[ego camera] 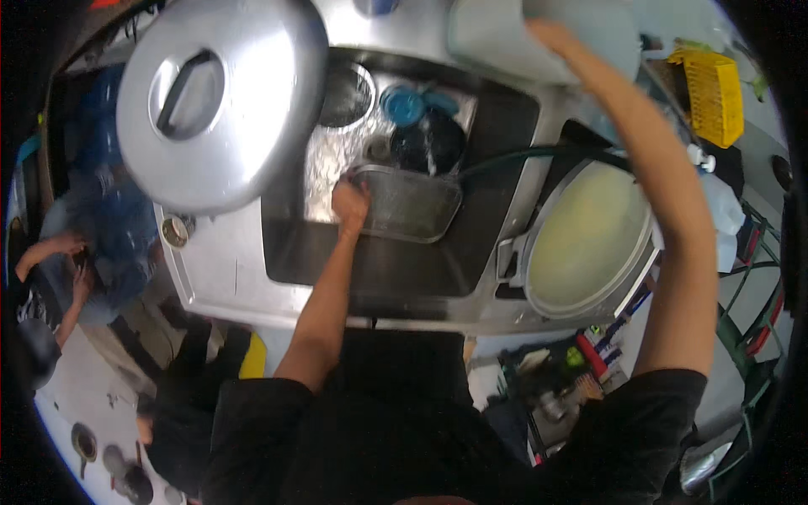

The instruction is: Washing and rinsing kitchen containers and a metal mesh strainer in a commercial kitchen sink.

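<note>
My left hand (351, 203) grips the left end of a rectangular metal pan (407, 205) in the steel sink. Just behind the pan lie a dark round bowl (429, 142), a blue plastic lid (403, 106) and a round metal pot (347, 95). A dark green hose (543, 151) reaches over the sink from the right. My right arm stretches up and over; my right hand (548, 33) is at a large whitish translucent container (486, 38) behind the sink. Its fingers are mostly hidden, so its grip does not show.
A big metal lid (214, 120) covers the sink's back left. An open tin (175, 231) stands on the left drainboard. At the right sits a large oval-looking pot (587, 240) of yellowish liquid, near a yellow plastic basket (716, 98). Another person's hands (79, 265) are at far left.
</note>
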`<act>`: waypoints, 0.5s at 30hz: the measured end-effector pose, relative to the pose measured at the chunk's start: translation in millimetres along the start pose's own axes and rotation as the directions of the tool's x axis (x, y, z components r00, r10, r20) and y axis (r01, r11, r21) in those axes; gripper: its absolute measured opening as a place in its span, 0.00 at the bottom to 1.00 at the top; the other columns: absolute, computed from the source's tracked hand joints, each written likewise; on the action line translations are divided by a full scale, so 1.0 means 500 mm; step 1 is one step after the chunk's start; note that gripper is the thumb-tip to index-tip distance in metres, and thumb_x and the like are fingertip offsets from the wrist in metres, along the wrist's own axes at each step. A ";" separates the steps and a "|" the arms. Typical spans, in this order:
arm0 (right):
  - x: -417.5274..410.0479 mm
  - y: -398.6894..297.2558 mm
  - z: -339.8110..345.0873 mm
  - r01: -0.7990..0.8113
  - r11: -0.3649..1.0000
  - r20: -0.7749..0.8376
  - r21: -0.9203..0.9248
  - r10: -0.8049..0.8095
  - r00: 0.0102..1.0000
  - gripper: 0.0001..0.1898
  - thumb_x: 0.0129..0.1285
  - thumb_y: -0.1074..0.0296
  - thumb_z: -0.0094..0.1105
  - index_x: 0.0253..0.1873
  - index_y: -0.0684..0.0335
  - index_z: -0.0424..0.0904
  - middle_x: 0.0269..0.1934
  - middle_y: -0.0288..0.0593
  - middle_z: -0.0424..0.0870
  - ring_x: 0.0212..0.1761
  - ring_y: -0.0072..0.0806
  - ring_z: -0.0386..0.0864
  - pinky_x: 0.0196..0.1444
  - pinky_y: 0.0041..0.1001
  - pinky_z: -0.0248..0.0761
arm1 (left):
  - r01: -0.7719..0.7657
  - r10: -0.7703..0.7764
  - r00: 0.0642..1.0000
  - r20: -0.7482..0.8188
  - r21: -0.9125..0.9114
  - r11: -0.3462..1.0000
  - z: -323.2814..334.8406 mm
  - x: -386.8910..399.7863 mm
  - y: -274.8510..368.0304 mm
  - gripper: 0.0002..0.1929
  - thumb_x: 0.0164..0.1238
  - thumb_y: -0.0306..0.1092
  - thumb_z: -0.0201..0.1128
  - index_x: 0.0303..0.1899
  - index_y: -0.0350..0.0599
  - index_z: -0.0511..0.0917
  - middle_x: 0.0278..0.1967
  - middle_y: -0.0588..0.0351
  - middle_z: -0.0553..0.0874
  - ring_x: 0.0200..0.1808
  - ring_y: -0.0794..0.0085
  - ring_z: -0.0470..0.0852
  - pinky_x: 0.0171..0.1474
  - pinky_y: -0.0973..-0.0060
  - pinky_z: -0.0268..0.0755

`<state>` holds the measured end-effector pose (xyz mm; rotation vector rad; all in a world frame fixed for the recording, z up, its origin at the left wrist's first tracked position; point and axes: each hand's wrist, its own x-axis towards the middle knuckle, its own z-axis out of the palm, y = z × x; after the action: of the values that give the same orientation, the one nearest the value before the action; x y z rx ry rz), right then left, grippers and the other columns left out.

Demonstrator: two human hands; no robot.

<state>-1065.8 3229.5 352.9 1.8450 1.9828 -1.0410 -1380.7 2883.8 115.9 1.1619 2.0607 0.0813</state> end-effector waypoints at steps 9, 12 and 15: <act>-0.146 -0.122 -0.081 0.078 0.956 -0.396 -0.283 -0.191 0.898 0.20 0.59 0.66 0.57 0.55 0.67 0.77 0.43 0.59 0.84 0.45 0.44 0.84 0.46 0.36 0.77 | -0.150 0.173 0.984 0.052 -0.298 0.943 -0.005 0.002 -0.077 0.11 0.70 0.37 0.61 0.41 0.41 0.70 0.28 0.41 0.81 0.31 0.45 0.81 0.38 0.53 0.70; -0.364 -0.145 -0.118 0.126 0.961 -0.645 -0.246 -0.259 0.719 0.14 0.60 0.69 0.54 0.47 0.70 0.79 0.36 0.58 0.84 0.41 0.43 0.84 0.43 0.38 0.75 | -0.221 0.258 0.964 0.058 -0.359 0.907 -0.029 -0.087 0.008 0.11 0.74 0.38 0.57 0.48 0.41 0.71 0.27 0.40 0.80 0.30 0.42 0.80 0.38 0.53 0.71; -0.486 -0.215 -0.079 0.191 0.974 -0.817 -0.125 -0.210 0.537 0.11 0.60 0.69 0.54 0.40 0.71 0.80 0.32 0.58 0.84 0.38 0.47 0.84 0.41 0.42 0.75 | -0.221 0.244 0.970 0.016 -0.368 0.903 -0.098 -0.157 0.053 0.15 0.76 0.39 0.54 0.56 0.42 0.73 0.32 0.37 0.84 0.37 0.39 0.83 0.42 0.54 0.73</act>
<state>-1113.3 3072.6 565.9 2.4071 2.7282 -0.0902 -1369.5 2854.2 206.5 1.1507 1.7480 0.5171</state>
